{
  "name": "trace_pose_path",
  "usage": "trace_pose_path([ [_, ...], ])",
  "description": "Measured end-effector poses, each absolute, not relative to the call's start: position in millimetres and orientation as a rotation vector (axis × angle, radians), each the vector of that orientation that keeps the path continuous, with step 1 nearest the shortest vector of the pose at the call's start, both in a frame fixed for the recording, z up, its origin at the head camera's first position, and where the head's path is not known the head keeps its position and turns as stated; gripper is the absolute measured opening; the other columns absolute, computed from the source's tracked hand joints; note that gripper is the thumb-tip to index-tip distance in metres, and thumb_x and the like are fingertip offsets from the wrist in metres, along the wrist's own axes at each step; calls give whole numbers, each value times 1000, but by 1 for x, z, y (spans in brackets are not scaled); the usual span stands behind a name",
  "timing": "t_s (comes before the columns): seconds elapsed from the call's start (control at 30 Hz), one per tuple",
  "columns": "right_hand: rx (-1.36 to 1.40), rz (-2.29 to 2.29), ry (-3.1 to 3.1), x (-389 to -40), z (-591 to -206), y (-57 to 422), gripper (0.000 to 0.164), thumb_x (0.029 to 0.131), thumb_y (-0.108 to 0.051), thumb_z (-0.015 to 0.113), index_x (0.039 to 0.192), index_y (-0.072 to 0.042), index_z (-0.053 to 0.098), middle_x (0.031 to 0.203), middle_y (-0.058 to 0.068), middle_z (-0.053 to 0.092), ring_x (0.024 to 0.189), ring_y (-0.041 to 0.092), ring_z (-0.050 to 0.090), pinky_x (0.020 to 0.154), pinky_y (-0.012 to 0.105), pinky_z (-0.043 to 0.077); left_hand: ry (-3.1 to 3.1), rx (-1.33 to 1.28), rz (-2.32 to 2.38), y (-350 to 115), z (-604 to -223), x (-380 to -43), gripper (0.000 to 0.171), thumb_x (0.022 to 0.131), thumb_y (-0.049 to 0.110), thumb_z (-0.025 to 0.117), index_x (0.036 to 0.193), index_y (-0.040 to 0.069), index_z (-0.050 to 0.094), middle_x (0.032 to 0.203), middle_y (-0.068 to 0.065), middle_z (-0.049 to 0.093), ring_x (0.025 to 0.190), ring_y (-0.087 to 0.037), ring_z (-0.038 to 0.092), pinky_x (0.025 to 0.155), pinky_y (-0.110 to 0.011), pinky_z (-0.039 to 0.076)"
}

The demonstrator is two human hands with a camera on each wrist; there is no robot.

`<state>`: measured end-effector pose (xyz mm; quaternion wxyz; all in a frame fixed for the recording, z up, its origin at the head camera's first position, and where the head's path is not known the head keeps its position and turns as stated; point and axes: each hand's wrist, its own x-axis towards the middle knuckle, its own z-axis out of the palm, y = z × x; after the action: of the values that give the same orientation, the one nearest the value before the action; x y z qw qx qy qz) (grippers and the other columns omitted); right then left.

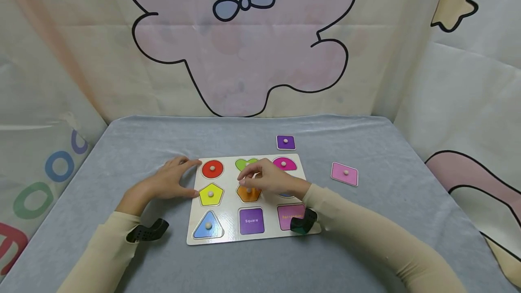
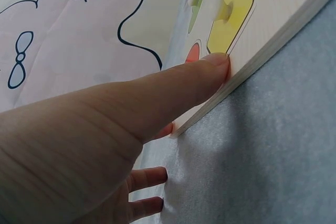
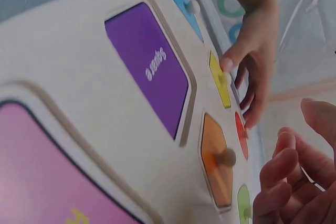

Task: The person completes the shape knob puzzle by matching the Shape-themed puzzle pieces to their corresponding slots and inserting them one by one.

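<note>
A white wooden shape puzzle board lies on the cloth. My left hand is at its left edge, the thumb touching beside the yellow pentagon and a fingertip at the corner near the red circle. Over the middle of the board, my right hand hovers above the orange hexagon. Its fingers are loosely bent with nothing between them, as the right wrist view shows. The purple slot marked Square and the pink rectangle slot hold no pieces. A blue triangle sits in its slot.
Behind the board lies a purple knobbed piece. A pink rectangular knobbed piece lies to the right. Grey-blue cloth covers the table, and a printed curtain hangs behind it. The green heart is partly covered by my right hand.
</note>
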<state>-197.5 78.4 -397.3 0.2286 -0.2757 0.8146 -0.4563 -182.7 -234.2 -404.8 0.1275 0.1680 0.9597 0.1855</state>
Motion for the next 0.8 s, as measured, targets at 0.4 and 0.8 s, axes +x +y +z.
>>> trace_pose_path([
  [0.4,-718,-1291,2335,-218,-397,104,26,98,-16,65,117,0,72,103,13,71,71,21,59,59,26,52,2797,499,534,-234,-405,-183,89,79,51,81,153,18,42,145,-24,43,133,-46,39,106,-70,37],
  [0.8,-577,-1339,2494,-251,-404,137,29,100,-21,64,119,-2,72,106,16,69,78,19,59,66,23,53,2802,497,528,-232,-407,-182,90,79,51,81,153,17,42,146,-26,42,133,-47,38,105,-71,38],
])
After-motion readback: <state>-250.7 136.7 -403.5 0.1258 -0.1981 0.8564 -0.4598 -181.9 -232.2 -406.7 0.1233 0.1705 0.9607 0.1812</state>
